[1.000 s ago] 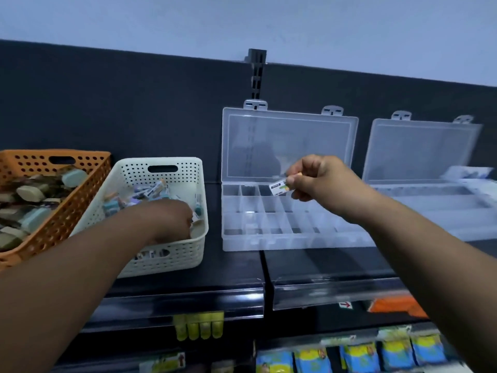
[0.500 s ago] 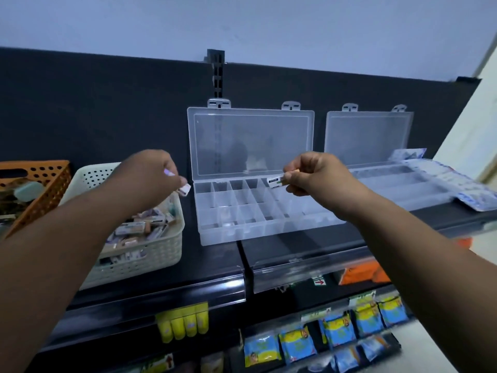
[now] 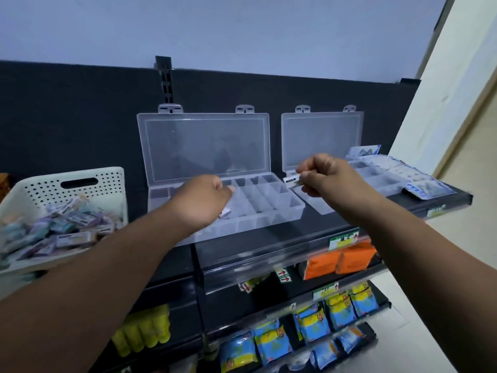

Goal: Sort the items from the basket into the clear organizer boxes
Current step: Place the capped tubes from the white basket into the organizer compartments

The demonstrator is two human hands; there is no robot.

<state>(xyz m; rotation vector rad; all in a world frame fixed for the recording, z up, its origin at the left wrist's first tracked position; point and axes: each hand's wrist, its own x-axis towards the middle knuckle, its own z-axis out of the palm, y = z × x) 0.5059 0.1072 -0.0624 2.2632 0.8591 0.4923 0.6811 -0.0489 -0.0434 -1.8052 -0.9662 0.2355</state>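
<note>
A white perforated basket point(image 3: 32, 184) full of small wrapped packets point(image 3: 70, 230) stands at the left on the black shelf. Two clear organizer boxes stand open beside it, lids leaning on the back panel. My left hand point(image 3: 201, 201) is low over the front-left compartments of the left organizer point(image 3: 271, 204), fingers curled, and a small packet point(image 3: 224, 212) pokes out under its fingertips. My right hand point(image 3: 322, 175) pinches a small white packet point(image 3: 291, 181) above the gap between that box and the right organizer point(image 3: 376, 181).
Flat blue-white blister packs point(image 3: 427, 188) lie at the shelf's right end, partly over the right organizer. The shelf's clear front lip point(image 3: 269, 262) runs below the boxes. Lower shelves hold orange packs point(image 3: 338, 261), yellow items point(image 3: 142, 329) and blue-yellow bags point(image 3: 312, 324).
My left hand came out of the basket with a small packet, crossed to the right and dropped low into the left organizer. My right hand kept its packet and drifted right. The view swung right.
</note>
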